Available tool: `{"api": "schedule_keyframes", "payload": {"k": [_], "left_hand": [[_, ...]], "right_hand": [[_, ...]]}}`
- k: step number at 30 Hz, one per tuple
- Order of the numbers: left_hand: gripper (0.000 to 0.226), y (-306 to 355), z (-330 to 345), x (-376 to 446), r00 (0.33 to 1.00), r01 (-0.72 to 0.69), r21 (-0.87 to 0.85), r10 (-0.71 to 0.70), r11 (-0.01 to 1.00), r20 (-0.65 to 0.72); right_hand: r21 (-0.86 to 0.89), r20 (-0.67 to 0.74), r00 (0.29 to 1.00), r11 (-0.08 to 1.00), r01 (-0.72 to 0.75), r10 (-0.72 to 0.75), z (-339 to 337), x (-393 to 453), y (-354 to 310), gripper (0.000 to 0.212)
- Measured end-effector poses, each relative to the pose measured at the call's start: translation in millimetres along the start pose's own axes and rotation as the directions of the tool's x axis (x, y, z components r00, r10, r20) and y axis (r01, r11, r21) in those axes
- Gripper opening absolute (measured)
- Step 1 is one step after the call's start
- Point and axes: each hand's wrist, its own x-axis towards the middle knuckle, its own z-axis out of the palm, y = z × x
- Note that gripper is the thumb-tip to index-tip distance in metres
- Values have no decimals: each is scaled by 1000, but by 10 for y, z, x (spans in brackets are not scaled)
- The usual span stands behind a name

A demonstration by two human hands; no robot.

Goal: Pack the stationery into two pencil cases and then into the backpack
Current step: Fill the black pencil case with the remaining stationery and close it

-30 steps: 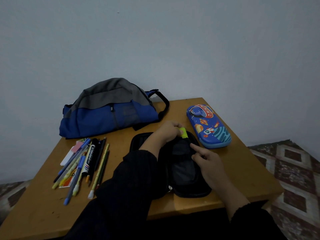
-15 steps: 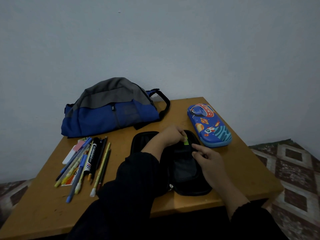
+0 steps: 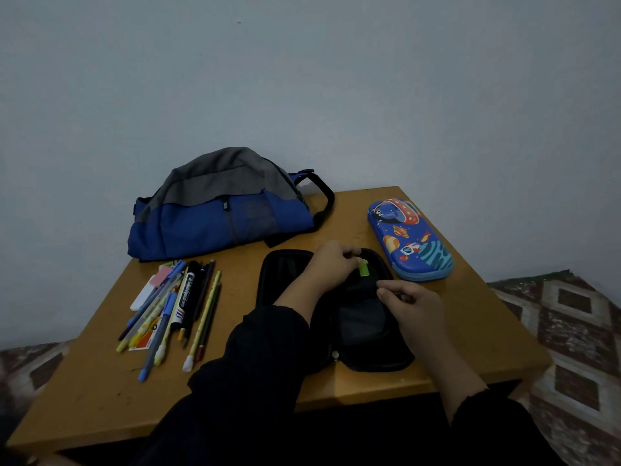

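Observation:
A black pencil case (image 3: 366, 334) lies open on the wooden table (image 3: 100, 391) in front of me. My left hand (image 3: 331, 264) pinches a small green item (image 3: 363, 269) over the case's far end. My right hand (image 3: 415, 306) pinches the edge of the case's inner pocket, just right of the green item. A blue space-print pencil case (image 3: 408, 238) lies zipped at the right. A pile of pens, pencils and markers (image 3: 174, 311) lies to the left. The blue and grey backpack (image 3: 218, 210) sits at the back.
The table stands against a plain wall. A patterned floor (image 3: 571, 324) shows to the right and lower left. The table's front edge runs just below the black case, with my dark sleeves crossing it.
My left hand has lowered the green item from the case's far rim towards the inside. My right hand's fingers have curled onto the pocket edge.

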Motion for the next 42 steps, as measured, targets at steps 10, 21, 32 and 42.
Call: {"api": "schedule_keyframes", "payload": {"k": [10, 21, 32, 42], "left_hand": [[22, -226, -264, -452, 961, -123, -12, 116, 992, -252], [31, -758, -687, -1104, 778, 230, 228, -38, 946, -627], [23, -934, -499, -1269, 839, 431, 594, -59, 679, -540], [25, -963, -478, -1312, 796, 478, 545, -78, 689, -601]], "right_hand": [[7, -3, 1000, 1000, 3, -3, -38, -16, -84, 18], [-568, 296, 933, 747, 346, -207, 375, -303, -502, 30], [-582, 305, 944, 760, 289, -126, 500, -221, -484, 30], [-557, 306, 946, 786, 270, -108, 476, -191, -438, 27]]}}
